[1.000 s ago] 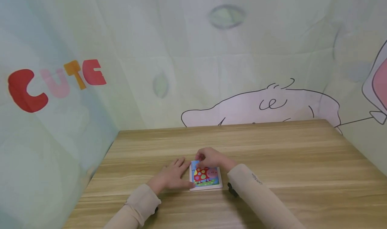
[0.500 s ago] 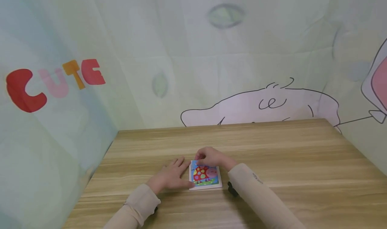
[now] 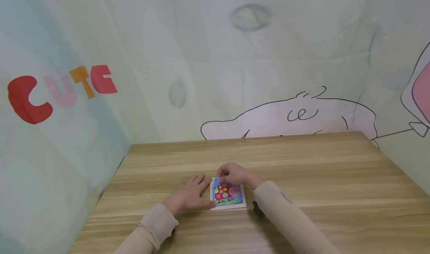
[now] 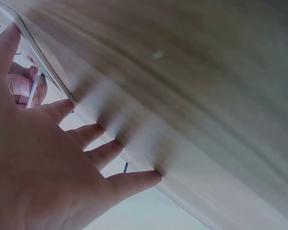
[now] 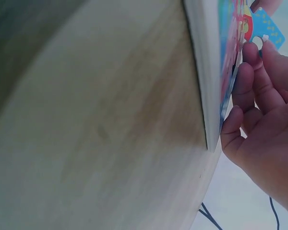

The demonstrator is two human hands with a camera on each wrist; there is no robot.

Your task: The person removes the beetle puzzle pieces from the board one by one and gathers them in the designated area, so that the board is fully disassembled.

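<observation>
A small square jigsaw puzzle (image 3: 231,208) with a white border lies on the table, showing a red spotted ladybug on blue and green. My left hand (image 3: 191,194) is spread beside it, thumb on its lower left edge and index fingertip by its upper left corner. In the left wrist view the other fingertips rest on the table. Over the puzzle's top edge, my right hand (image 3: 233,173) pinches a puzzle piece between thumb and fingers. The right wrist view shows this blue puzzle piece (image 5: 271,31) tilted up from the puzzle, with yellow marks and a round notch.
The wood-grain table (image 3: 302,164) extends around the puzzle on all sides. Behind and to the left hangs a printed cloth backdrop (image 3: 161,104) with letters and a cartoon outline. Dark wrist straps show under both sleeves.
The piece at the puzzle's upper left has shifted slightly under my right fingers. Both hands stay almost where they were.
</observation>
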